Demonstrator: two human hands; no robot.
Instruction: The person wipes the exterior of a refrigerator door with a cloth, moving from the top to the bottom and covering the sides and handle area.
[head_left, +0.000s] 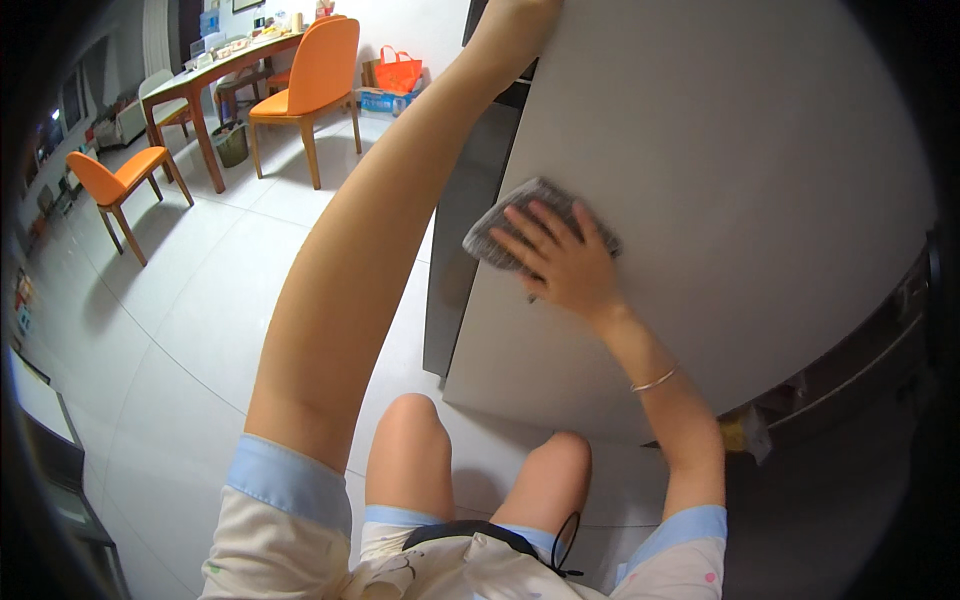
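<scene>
My right hand (566, 262) lies spread over a folded grey cloth (541, 225), pressing it flat against a broad, light grey panel (712, 187), perhaps a cabinet or appliance door. The fingers are apart on top of the cloth, and the hand is slightly blurred. A thin bracelet circles that wrist. My left arm reaches up to the top edge of the picture, beside the panel's far edge; the wrist (525, 26) shows there, but the fingers are out of view. Dark glossy surfaces (472, 225) stand along the panel's left edge.
Orange chairs (322, 67) stand around a dining table (225, 67) with dishes at the upper left. A waste bin (231, 144) sits beneath it. By the wall are a red bag (399, 73) and a blue box (382, 102). Shelves with a yellow package (741, 435) lie behind the panel at right.
</scene>
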